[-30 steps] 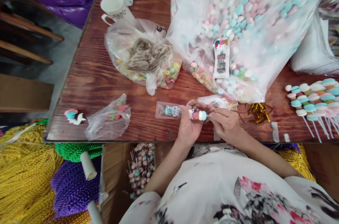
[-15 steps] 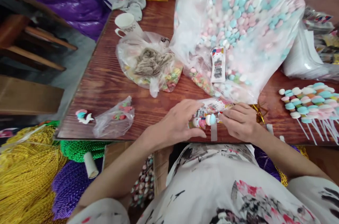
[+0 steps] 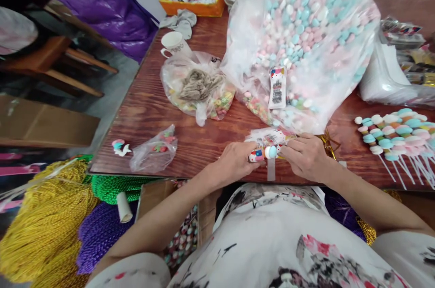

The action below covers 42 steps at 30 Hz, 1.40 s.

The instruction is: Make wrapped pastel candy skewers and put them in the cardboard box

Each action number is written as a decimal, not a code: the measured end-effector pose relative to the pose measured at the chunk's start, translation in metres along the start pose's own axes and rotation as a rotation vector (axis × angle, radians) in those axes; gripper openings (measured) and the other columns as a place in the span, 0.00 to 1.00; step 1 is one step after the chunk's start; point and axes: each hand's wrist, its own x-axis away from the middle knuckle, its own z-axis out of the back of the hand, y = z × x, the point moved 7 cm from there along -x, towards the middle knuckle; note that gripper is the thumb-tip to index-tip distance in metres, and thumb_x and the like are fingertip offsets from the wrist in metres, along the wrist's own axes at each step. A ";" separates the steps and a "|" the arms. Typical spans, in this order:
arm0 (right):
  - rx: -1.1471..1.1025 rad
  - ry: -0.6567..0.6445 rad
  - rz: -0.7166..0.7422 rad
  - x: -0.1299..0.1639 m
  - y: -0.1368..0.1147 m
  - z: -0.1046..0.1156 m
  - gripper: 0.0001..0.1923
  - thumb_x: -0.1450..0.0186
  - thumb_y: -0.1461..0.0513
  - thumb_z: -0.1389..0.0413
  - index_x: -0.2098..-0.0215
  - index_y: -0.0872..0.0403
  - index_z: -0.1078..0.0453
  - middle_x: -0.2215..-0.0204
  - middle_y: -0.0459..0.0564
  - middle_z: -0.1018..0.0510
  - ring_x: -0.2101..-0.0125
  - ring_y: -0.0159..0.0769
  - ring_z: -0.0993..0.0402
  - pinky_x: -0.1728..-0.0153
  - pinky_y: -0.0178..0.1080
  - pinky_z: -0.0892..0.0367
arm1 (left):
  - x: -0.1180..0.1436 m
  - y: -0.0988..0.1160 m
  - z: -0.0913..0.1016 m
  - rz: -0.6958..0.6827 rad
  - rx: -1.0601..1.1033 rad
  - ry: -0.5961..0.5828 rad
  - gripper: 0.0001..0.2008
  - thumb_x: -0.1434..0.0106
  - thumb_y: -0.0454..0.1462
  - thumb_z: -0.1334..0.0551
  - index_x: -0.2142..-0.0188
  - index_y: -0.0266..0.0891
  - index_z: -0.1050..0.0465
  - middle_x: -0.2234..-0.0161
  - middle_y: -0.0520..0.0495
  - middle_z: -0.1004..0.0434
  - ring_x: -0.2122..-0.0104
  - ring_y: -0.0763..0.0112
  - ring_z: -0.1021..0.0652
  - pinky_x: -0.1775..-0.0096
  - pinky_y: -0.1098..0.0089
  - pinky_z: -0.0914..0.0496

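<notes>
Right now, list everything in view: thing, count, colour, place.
table: one, red-brown wood, centre
big candy bag: one, clear with pink, blue, white pieces, far middle
small candy bag: one, clear, mixed colours, left of it
mug: one, white, far left
orange tray: one, far edge
small bag: one, clear, near left edge
candy skewers: many, pastel, right
bead strands: gold, green, purple, lower left
candy skewer: one, held by both hands
left hand: gripping it
right hand: gripping it

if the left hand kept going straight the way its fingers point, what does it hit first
The left hand points right, toward the right hand. First in that line is the candy skewer it already pinches, then probably the right hand's fingertips just past it.
</notes>
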 end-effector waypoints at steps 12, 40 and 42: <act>-0.206 -0.132 -0.068 -0.003 -0.004 -0.003 0.09 0.30 0.64 0.51 0.67 0.55 0.31 0.75 0.46 0.23 0.75 0.31 0.34 0.71 0.38 0.48 | 0.004 0.007 -0.013 -0.033 -0.067 0.038 0.10 0.40 0.41 0.38 0.74 0.40 0.33 0.78 0.52 0.32 0.78 0.72 0.34 0.72 0.71 0.47; -0.221 -0.473 -0.150 -0.018 0.018 -0.024 0.09 0.32 0.65 0.49 0.70 0.54 0.30 0.80 0.45 0.28 0.78 0.32 0.39 0.74 0.38 0.56 | 0.012 -0.007 -0.026 0.119 -0.132 0.135 0.07 0.40 0.36 0.38 0.61 0.42 0.31 0.66 0.44 0.25 0.64 0.60 0.25 0.57 0.65 0.33; -0.255 -0.462 -0.145 -0.018 0.021 -0.023 0.09 0.32 0.65 0.49 0.70 0.53 0.30 0.80 0.44 0.28 0.78 0.32 0.39 0.74 0.38 0.56 | 0.012 -0.006 -0.028 0.111 -0.038 0.090 0.04 0.39 0.38 0.39 0.65 0.42 0.31 0.70 0.48 0.28 0.70 0.65 0.27 0.62 0.69 0.34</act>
